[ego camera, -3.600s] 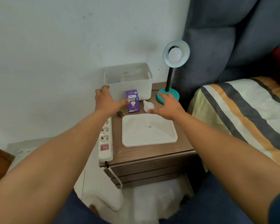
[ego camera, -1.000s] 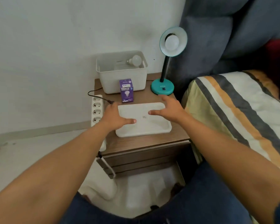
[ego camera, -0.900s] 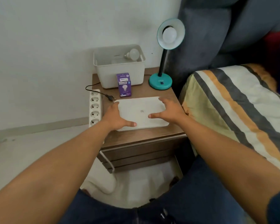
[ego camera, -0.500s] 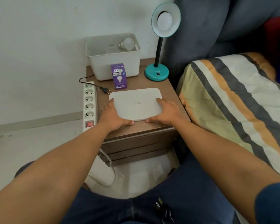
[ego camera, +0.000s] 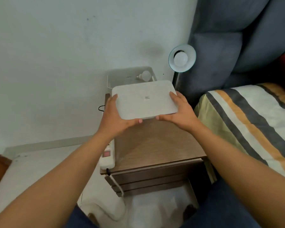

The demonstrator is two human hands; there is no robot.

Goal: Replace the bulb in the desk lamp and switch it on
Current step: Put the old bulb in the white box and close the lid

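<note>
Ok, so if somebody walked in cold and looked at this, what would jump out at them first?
First, the white lid, held up in mid-frame by the left hand and right hand over the wooden nightstand. Next, the teal desk lamp at upper right, its bulb facing the camera. Behind the lid, a loose bulb lies in the white bin.

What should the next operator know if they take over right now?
Left hand and right hand: both grip the white lid, held up off the nightstand and near the open bin.
Things: one loose bulb lies in the bin. Another bulb sits in the lamp, unlit. Power strip hangs at the nightstand's left edge.
Done: bulb looks fitted; spare binned.
Left: probably set the lid on the bin, then switch the lamp on. The lamp's base is hidden behind the lid.
</note>
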